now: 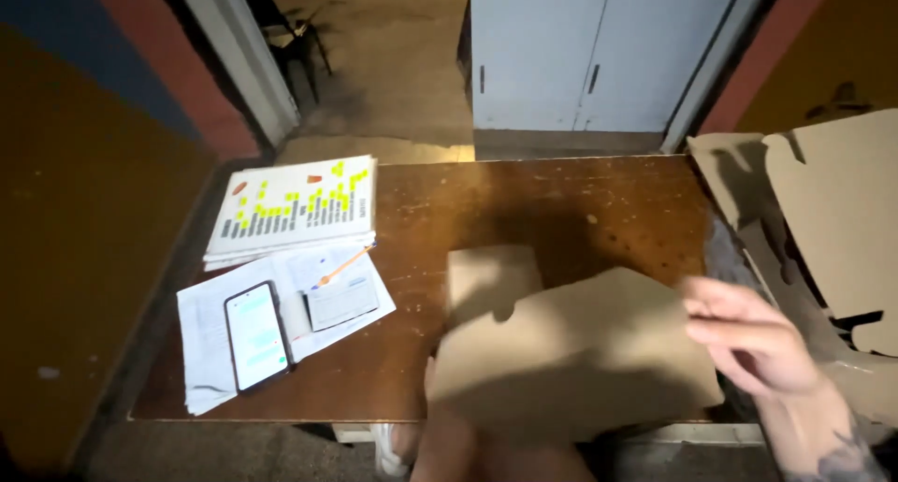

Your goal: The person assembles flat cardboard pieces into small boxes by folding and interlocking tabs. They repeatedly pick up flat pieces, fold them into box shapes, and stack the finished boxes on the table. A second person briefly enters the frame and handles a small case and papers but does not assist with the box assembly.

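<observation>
A person is handling a flat, die-cut sheet of brown cardboard [571,351] over the near edge of a worn, dark wooden table [561,201]. The right hand [748,337], fingers loosely curled, is gripping the sheet's right edge. The left hand is hidden under the sheet, so its grip cannot be told. Judging by the blur, the sheet is being turned; steadying it on both sides and keeping the notched flap free of the table edge would serve the move best.

One more stack of cut cardboard blanks [832,220] is leaning at the right. On the table's left are lying one smartphone with a lit screen [255,337], one orange pen [341,265], one highlighted printed booklet [295,206] and loose white papers [206,351].
</observation>
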